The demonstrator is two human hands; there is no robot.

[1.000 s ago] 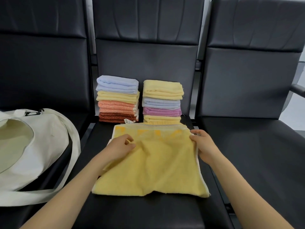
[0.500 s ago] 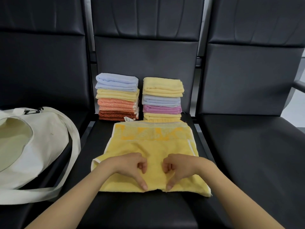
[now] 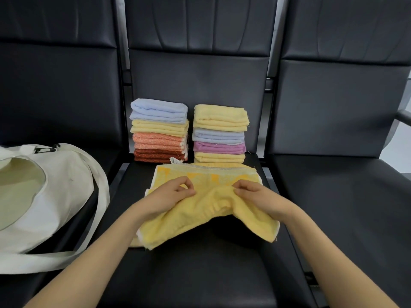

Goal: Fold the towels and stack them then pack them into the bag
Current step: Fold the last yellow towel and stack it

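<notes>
Clearly we are mid-fold: our left hand (image 3: 169,195) and right hand (image 3: 256,196) each pinch the lifted near part of the yellow towel (image 3: 200,223) lying on the middle seat (image 3: 200,276), and next we should lay it squarely over the far edge.

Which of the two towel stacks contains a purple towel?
The right stack, topped by a yellow towel: its purple towel lies third from the top. The left stack has only blue, yellow, orange and rust.
</notes>
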